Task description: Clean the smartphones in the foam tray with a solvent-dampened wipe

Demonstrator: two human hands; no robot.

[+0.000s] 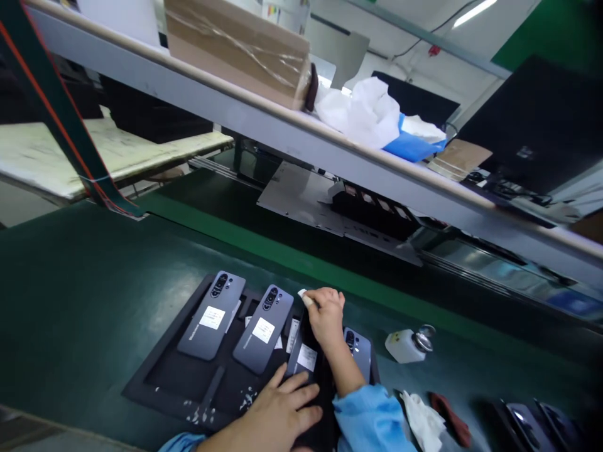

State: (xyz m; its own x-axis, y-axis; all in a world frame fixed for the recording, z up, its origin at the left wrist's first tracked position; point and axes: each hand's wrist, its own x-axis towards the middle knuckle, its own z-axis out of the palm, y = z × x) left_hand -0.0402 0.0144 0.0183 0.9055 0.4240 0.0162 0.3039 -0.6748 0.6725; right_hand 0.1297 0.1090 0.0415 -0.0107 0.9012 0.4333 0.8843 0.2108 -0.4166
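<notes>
Several grey-blue phones lie back up in a black foam tray (162,370), among them the left phone (210,333) and the middle phone (264,329), each with a white label. My left hand (282,408) rests with spread fingers at the lower end of a third phone (301,358). Over that phone's upper end, my right hand (326,314) is closed, pinching a small white wipe (305,297); its exact kind is hard to make out. My right forearm partly covers another phone (360,351) on the right.
A white dispenser bottle (406,345) with a metal top stands right of the tray. Near it lie a white cloth (424,420), a dark red cloth (450,417) and more phones (527,427). A shelf edge (282,135) crosses above the green bench, carrying a cardboard box (235,50).
</notes>
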